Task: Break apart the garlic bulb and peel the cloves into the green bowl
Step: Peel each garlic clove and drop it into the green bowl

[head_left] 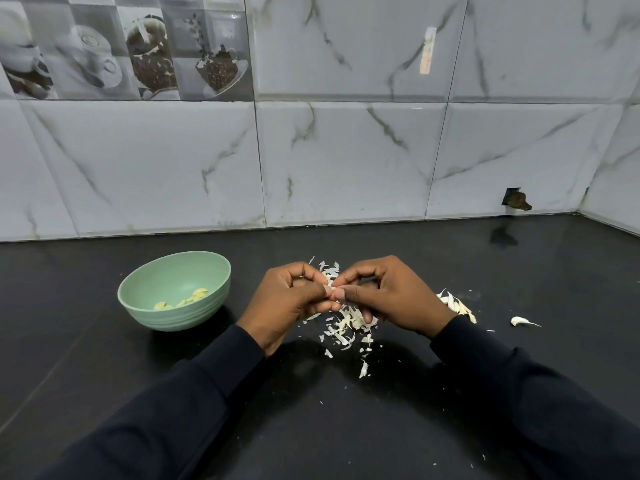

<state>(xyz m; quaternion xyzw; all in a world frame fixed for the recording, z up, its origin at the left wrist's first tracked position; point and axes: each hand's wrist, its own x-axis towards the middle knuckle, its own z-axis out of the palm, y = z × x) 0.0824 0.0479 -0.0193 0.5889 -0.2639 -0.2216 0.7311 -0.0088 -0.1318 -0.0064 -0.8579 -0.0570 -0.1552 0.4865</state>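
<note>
Over a black bench [104,375], left hand [291,301] and right hand [393,296] meeting, fingers [353,276] of both curled, pinching a garlic clove [332,288] between them, loose skins [349,323] beneath, green bowl [180,317] at left holding peeled cloves [194,296], another clove [518,320] lying right.

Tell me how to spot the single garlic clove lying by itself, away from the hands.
Start on the black counter and go to the person's right hand. Farther right, beyond the strip of peels, lies one small white clove. Unlike the flat, ragged peels, it is plump and whole, lies alone, and trails a thin wisp of skin.
</note>
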